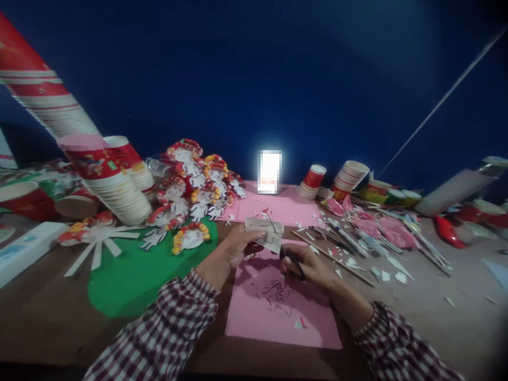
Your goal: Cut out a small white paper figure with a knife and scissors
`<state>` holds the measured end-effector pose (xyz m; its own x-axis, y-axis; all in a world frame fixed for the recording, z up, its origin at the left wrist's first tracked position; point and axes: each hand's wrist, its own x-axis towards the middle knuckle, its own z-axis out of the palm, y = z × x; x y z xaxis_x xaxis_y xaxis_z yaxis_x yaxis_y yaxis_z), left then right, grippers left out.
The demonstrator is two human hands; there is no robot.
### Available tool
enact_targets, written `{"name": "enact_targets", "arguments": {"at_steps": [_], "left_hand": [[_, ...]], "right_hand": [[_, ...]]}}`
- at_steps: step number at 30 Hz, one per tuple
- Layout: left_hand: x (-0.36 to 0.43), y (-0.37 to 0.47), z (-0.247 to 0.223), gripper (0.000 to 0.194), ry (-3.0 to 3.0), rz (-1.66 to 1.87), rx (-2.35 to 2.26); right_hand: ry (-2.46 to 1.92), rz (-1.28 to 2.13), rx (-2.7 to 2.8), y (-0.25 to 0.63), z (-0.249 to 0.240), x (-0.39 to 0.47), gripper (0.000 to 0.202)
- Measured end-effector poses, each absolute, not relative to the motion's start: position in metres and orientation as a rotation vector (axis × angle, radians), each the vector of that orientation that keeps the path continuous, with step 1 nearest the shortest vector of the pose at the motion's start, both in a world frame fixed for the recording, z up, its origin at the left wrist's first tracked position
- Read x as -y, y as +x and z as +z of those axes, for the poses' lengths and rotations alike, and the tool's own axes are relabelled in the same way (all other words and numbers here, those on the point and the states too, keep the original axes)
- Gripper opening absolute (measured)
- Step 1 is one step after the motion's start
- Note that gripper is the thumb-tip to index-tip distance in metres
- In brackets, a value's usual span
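Note:
My left hand (237,247) is closed on the edge of a small pale piece of paper (273,239) with dark lines drawn on it. My right hand (311,268) grips scissors (294,262) by their black handles. The blades meet the paper, and one thin blade shows above it. Beneath both hands lies a pink sheet (250,320) with dark marker scribbles and a small red-and-white scrap (300,323) on it.
Stacked red paper cups (115,196) stand at the left beside a pile of cut-out paper figures (190,185). A green sheet (130,280) lies below them. Pens (347,238), a thin stick (337,260) and paper scraps are strewn at right. A bright blurred rectangle (270,172) stands at the back.

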<state>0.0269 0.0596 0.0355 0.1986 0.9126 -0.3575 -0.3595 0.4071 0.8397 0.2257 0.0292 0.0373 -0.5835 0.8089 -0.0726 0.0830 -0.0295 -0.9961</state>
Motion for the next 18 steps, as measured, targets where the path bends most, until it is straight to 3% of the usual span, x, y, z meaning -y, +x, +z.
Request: {"name": "enact_targets", "arguments": {"at_steps": [18], "left_hand": [[-0.0596,0.0287,0.0361,0.033,0.76,0.997,-0.994]], "right_hand": [[-0.911,1.709,1.745,0.2322,0.0303,-0.0334,0.048]]}}
